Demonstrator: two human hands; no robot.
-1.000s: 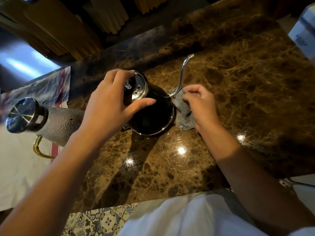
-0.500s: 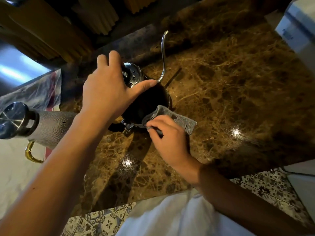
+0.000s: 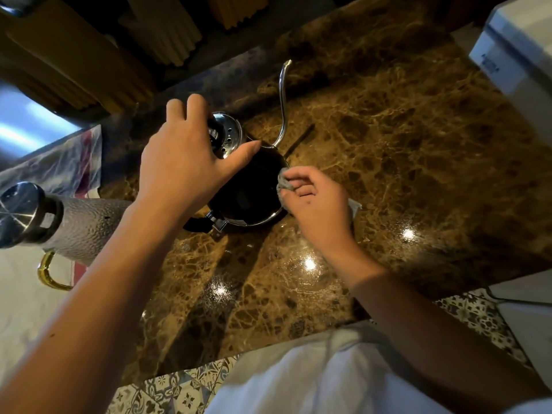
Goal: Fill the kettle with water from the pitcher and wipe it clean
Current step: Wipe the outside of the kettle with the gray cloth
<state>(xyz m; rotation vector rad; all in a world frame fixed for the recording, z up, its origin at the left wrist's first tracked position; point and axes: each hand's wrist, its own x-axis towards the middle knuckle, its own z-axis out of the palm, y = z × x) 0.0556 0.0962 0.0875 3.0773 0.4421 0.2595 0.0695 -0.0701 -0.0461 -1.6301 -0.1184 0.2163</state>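
Observation:
A black gooseneck kettle [image 3: 248, 189] with a thin silver spout and a perforated steel lid stands on the brown marble counter [image 3: 403, 162]. My left hand [image 3: 185, 159] lies over its lid and upper body, fingers curled around it. My right hand [image 3: 313, 201] presses a small grey cloth [image 3: 283, 183] against the kettle's right side; most of the cloth is hidden under the palm. The textured white pitcher [image 3: 80, 225], with a steel lid and gold handle, stands to the left of the kettle, apart from both hands.
A striped cloth under plastic [image 3: 59, 165] lies behind the pitcher. A white box [image 3: 513, 52] sits at the counter's far right. Yellow ribbed forms [image 3: 74, 55] hang beyond the back edge. Patterned floor tiles [image 3: 179, 389] show below the counter's near edge.
My right hand with the cloth has moved from the kettle's near rim round to its right side. The left hand stays on the lid. The view has shifted a little.

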